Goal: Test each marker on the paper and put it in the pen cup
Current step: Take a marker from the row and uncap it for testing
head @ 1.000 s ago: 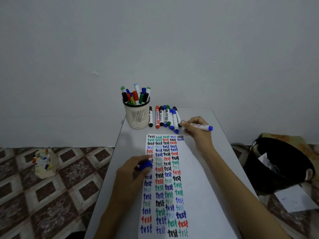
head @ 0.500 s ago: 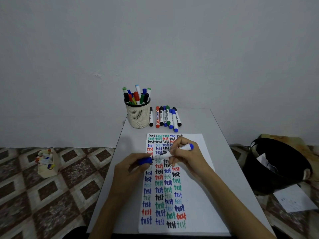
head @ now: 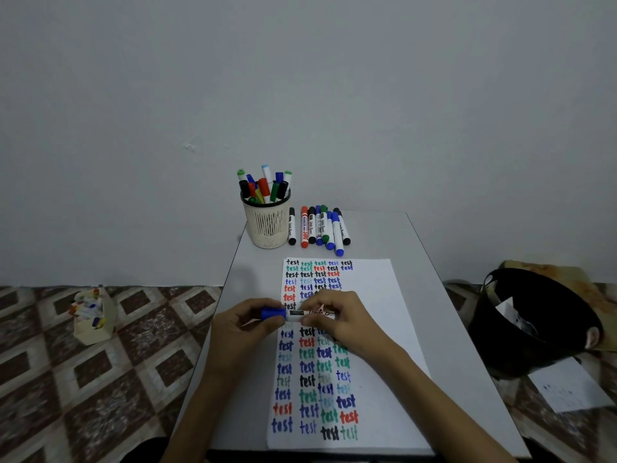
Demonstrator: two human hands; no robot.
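Note:
A blue-capped white marker [head: 300,314] lies level between both hands above the paper [head: 377,329], which is covered in rows of coloured "test" words. My left hand [head: 243,325] pinches the blue cap [head: 273,313], which sits on the marker's tip end. My right hand [head: 340,317] grips the white barrel. At the table's far end stands the cream mesh pen cup [head: 267,227], holding several markers. Beside it on the right lies a row of several capped markers [head: 319,228].
The grey table [head: 444,315] is narrow, with a tiled floor to its left. A small box of markers [head: 91,314] sits on that floor. A black bin [head: 531,319] and a loose sheet [head: 567,387] lie to the right.
My right hand brought the marker back from the paper's top edge to my left hand. The blue cap, held apart before, now sits on the marker's tip.

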